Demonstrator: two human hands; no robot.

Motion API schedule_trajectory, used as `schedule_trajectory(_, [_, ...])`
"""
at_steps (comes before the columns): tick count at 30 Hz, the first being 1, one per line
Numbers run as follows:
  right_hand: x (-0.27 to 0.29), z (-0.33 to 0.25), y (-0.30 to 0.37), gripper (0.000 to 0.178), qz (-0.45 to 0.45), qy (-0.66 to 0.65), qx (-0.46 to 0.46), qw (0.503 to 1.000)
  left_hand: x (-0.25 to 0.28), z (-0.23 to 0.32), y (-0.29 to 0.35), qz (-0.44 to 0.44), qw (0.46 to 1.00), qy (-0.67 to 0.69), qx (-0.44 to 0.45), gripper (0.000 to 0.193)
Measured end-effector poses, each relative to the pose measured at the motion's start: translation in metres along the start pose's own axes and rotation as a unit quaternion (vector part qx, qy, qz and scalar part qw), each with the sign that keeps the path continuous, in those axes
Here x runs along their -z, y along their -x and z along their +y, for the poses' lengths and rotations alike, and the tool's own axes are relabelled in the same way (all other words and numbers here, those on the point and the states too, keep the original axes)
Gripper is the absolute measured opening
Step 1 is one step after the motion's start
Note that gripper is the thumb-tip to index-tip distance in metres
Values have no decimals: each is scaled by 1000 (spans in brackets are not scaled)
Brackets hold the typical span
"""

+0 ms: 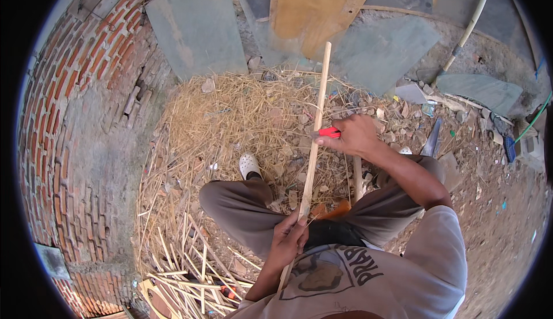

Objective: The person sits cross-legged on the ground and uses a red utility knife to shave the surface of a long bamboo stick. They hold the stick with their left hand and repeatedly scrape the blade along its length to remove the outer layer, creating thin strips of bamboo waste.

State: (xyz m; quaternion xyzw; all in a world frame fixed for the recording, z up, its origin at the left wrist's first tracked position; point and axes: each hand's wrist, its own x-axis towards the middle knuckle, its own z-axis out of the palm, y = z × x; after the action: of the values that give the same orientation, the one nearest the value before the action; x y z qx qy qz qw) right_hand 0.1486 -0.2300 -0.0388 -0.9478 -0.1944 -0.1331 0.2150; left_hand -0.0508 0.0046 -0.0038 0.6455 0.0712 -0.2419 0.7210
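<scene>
A long, pale strip of wood or bamboo [320, 100] slants up from my lap, its far tip out over the ground. My left hand [286, 239] is closed around its lower part, close to my body. In my right hand [354, 136] is a red-handled knife [329, 132], gripped with the fingers curled round the handle. The blade meets the strip a little above its middle; my fingers hide part of the handle. A thin curl of shaving stands off the strip near the blade.
Loose strips [201, 273] lie heaped at the lower left. Straw-like shavings [230, 108] and rubble cover the ground ahead. A brick wall [69, 88] rises on the left. Grey panels [199, 28] and an orange-brown board [317, 8] stand at the back, with a pale hose [477, 13] to their right.
</scene>
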Motion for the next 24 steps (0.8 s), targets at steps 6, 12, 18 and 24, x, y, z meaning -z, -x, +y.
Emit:
schedule_trajectory(6, [3, 6, -1, 76, 14, 26, 64, 998, -5, 2, 5, 0, 1000, -6, -24, 43])
schedule_trajectory(12, [-1, 39, -21, 75, 70, 41, -15, 997, -8, 6, 12, -18, 1000, -20, -15, 42])
schedule_trajectory(18, [13, 51, -32, 73, 64, 53, -31, 996, -7, 4, 17, -30, 999, -30, -17, 43])
schedule_trajectory(24, [29, 76, -52, 73, 47, 54, -102, 992, -4, 1, 36, -44, 998, -34, -5, 46])
